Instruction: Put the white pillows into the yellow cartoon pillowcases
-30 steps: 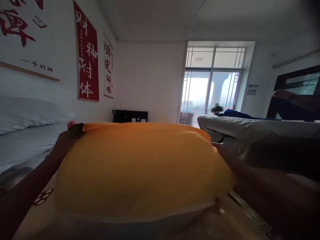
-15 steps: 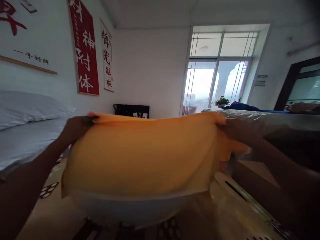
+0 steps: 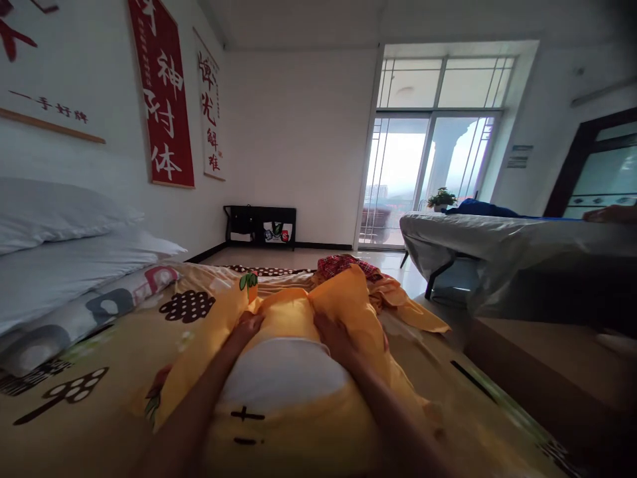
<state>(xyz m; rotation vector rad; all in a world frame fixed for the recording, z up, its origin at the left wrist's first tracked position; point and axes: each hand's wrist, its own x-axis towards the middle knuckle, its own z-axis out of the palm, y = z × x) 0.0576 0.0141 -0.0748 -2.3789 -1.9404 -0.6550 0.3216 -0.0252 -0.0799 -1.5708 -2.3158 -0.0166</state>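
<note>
White walls (image 3: pixel 301 133) stand around a bed (image 3: pixel 94 431) with brown shapes (image 3: pixel 188 306) on it. A yellow cloth (image 3: pixel 286 311) lies on the bed — bright, puffy and creased, with a green leaf (image 3: pixel 249 282) near one corner and a white patch (image 3: pixel 286 368). The left hand (image 3: pixel 249 324) and right hand (image 3: pixel 332 333) touch it, fingers bent — I can't tell if they grip.

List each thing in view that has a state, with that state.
Orange printed fabric: rumpled, touched by left hand and right hand
Red plaid cloth: bunched
White fabric pillows: stacked
Long red wall scroll: unrolled, hanging
Green-leaved potted plant: upright
Translucent plastic sheet: draped
</note>
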